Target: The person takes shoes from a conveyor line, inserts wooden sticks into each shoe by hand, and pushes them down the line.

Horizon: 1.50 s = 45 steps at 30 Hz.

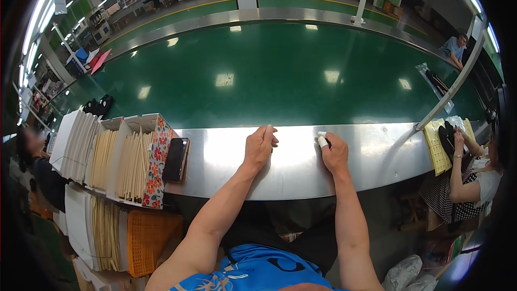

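My left hand (260, 147) rests over the bright metal edge strip (296, 183) of the workbench, its fingers loosely curled and the thumb uppermost. Nothing shows in its grasp. To its right, apart from it, my right hand (335, 154) is also curled above the strip. A white wrapping (323, 141), like tape or a finger cover, sits around one of its digits. Its palm side is turned from view, and no held object shows. Left of both hands, a dark phone (175, 159) lies beside a flower-patterned box (157, 161).
Boxes of thin pale sticks (134, 156) stand at left, above an orange crate (148, 242). The green belt (258, 75) runs beyond the strip. At right, a co-worker's hands (459, 137) handle dark items over yellow trays (439, 148). A curved metal pole (452, 94) rises there.
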{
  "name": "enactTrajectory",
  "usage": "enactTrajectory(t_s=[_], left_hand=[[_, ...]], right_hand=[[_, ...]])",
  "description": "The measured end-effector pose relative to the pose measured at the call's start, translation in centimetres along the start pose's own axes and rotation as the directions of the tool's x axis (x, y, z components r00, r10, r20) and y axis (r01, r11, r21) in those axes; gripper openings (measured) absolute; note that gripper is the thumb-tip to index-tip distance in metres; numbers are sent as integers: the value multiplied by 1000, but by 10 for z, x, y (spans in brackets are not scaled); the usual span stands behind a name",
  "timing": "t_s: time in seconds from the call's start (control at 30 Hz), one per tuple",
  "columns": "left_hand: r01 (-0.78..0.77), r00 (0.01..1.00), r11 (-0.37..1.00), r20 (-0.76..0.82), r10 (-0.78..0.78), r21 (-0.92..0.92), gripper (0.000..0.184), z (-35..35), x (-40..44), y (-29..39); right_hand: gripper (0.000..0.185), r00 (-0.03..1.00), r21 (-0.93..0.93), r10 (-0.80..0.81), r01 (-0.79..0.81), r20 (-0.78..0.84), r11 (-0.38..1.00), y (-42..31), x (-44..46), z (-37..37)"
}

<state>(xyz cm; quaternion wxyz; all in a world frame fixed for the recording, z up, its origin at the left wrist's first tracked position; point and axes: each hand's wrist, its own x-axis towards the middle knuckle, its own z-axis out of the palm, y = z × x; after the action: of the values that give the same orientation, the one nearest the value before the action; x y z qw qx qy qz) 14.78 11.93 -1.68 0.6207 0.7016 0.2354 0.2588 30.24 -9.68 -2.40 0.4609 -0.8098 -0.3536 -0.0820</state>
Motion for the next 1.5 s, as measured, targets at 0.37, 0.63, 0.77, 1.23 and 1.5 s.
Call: enactTrajectory(t_s=[0.37,0.63,0.77,1.23,1.5], left_hand=[[0,1000,1000,-1,0,19,40,0,-1,4],[0,1000,1000,7,-1,30,40,-1,-1,3],[-2,1000,1000,10,2,31,41,0,-1,3],[-4,1000,1000,3,4,9,42,0,0,-1],[-7,1000,1000,7,7,-1,42,0,-1,2]], right_hand=[[21,1000,-15,-18,18,-3,1000,3,0,1],[21,1000,3,8,-8,10,1000,-3,0,-2],[20,999,9,-32,32,-17,999,-1,0,0],[21,1000,-1,13,-13,11,1000,-1,1,-1],[21,1000,-3,24,-24,15,1000,-3,1,-2]])
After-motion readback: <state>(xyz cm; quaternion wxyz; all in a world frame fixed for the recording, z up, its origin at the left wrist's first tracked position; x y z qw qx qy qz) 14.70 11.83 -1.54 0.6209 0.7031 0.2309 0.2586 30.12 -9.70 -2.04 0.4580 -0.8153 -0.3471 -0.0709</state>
